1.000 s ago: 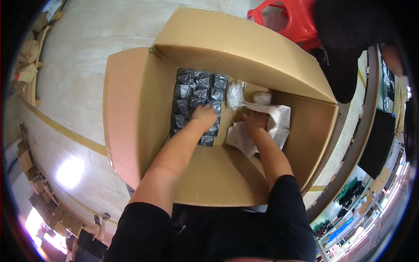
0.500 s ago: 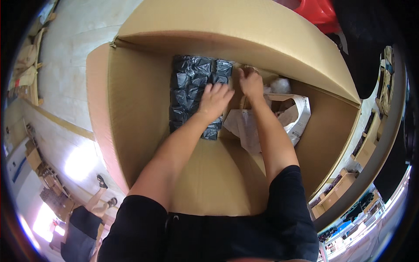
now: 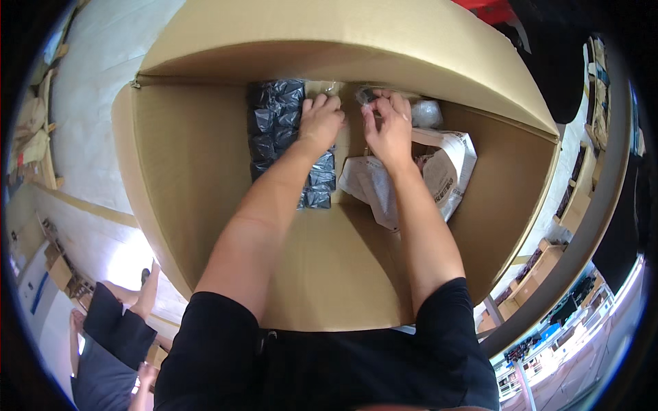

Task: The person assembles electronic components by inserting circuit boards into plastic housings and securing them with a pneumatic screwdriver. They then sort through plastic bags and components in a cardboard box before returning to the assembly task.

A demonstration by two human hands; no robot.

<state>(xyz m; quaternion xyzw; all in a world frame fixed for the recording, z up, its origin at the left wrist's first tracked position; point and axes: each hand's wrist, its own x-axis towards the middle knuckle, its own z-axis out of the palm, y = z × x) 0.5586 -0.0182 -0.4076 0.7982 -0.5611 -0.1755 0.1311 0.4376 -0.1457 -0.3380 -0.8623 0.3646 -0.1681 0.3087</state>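
Rows of small black plastic-wrapped packets [image 3: 274, 127] lie against the far wall inside a big cardboard box [image 3: 329, 274]. Beside their right edge is my left hand [image 3: 319, 127], its fingers curled downward and pressed together; what lies under the fingertips is hidden. My right hand [image 3: 391, 130] pinches a small clear plastic bag [image 3: 365, 94] with something dark in it, between thumb and fingers, close to the far wall. Below that wrist sits a white printed paper bag [image 3: 452, 171], crumpled and gaping. A ball of clear plastic [image 3: 427, 114] rests just right of my right hand.
The box's tall far flap [image 3: 329, 27] rises beyond my hands, and its side walls stand left and right. A grey metal rail [image 3: 582, 260] curves along the right. Another person [image 3: 113, 335] is at the lower left. Something red [image 3: 490, 10] shows behind the box.
My left hand has moved left and its fingers have curled. The upper right of the black packets no longer shows there. A clear bag now shows in my right hand; the view has shifted.
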